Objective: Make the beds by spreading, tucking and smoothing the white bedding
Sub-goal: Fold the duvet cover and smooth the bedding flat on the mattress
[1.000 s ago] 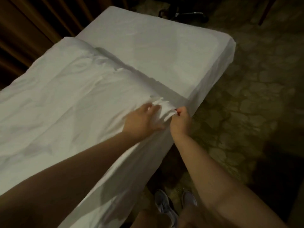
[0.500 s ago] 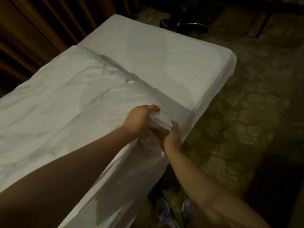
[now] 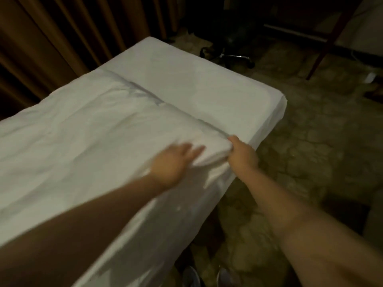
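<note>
One bed [image 3: 207, 90] on patterned floor [image 3: 321, 131], curtain [image 3: 51, 48] behind; one duvet [image 3: 83, 141]; left hand [image 3: 172, 162] flat on it; right hand [image 3: 242, 154] grips its corner.

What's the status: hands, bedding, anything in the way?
Left hand flat on the duvet, fingers straight. Right hand grips the duvet's folded corner at the bed edge. Sheet bare beyond the fold. Nothing seen in the way.
</note>
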Demonstrator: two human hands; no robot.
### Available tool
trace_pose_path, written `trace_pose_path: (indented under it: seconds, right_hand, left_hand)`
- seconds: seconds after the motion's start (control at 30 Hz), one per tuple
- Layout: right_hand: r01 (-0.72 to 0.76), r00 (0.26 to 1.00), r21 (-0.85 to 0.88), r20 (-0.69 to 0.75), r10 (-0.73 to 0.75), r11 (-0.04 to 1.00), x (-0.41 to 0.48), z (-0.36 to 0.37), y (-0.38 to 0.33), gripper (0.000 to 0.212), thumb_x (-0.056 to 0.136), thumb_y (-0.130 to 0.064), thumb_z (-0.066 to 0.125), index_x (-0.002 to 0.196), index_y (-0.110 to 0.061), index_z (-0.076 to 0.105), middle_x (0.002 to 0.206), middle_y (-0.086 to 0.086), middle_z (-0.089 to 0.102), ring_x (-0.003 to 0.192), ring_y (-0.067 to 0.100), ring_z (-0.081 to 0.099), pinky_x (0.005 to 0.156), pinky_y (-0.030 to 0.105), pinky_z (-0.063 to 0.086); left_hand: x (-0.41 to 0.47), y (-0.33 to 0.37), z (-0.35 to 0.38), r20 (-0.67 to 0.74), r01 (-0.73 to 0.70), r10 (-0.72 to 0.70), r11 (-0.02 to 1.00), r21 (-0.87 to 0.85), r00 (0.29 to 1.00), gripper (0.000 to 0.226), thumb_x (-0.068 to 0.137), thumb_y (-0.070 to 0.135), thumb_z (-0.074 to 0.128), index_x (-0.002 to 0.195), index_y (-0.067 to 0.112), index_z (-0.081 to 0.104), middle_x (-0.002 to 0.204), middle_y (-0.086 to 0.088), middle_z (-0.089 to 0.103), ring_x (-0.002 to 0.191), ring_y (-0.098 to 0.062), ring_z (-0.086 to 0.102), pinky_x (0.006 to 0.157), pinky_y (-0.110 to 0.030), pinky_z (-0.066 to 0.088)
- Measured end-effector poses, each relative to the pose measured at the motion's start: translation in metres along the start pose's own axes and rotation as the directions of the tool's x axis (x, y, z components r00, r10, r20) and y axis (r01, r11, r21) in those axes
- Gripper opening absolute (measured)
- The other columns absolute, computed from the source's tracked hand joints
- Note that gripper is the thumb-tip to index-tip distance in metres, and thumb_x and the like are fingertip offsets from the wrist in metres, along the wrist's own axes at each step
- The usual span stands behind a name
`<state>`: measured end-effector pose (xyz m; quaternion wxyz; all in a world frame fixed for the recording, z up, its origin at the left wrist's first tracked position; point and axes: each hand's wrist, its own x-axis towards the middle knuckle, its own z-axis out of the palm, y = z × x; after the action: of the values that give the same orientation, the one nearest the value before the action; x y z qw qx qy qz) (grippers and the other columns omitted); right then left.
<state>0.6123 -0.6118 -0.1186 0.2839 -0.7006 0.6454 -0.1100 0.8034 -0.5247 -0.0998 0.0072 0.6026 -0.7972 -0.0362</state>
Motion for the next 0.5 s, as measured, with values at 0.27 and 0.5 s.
trace_pose_path:
  seconds: [0.27, 0.5]
  right_hand:
    - [0.092, 0.996, 0.297, -0.014, -0.093, 0.95, 0.018, -0.019, -0.073, 0.03, 0.095, -0.034, 0.046, 0.115, -0.023, 0.065, 0.119, 0.007, 0.063, 0.097, 0.024, 0.056, 0.082, 0.025, 0.041]
    - [0.198, 0.979, -0.241, -0.006, -0.206, 0.95, 0.03, -0.046, -0.002, 0.038, 0.098, -0.025, 0.042, 0.136, -0.026, 0.049, 0.118, 0.013, 0.062, 0.103, 0.033, 0.057, 0.091, 0.039, 0.042]
  left_hand:
    - [-0.028, 0.032, 0.027, 0.034, 0.429, -0.432, 0.901, 0.067, 0.901, 0.116, 0.066, 0.045, 0.075, 0.15, 0.012, 0.003, 0.152, -0.02, 0.027, 0.14, -0.033, 0.03, 0.101, -0.061, 0.032]
    - [-0.015, 0.05, 0.018, 0.184, 0.26, -0.247, 0.964, -0.048, 0.951, 0.078, 0.092, 0.017, 0.043, 0.151, 0.026, -0.007, 0.16, -0.006, -0.007, 0.147, -0.02, -0.002, 0.115, -0.047, 0.001]
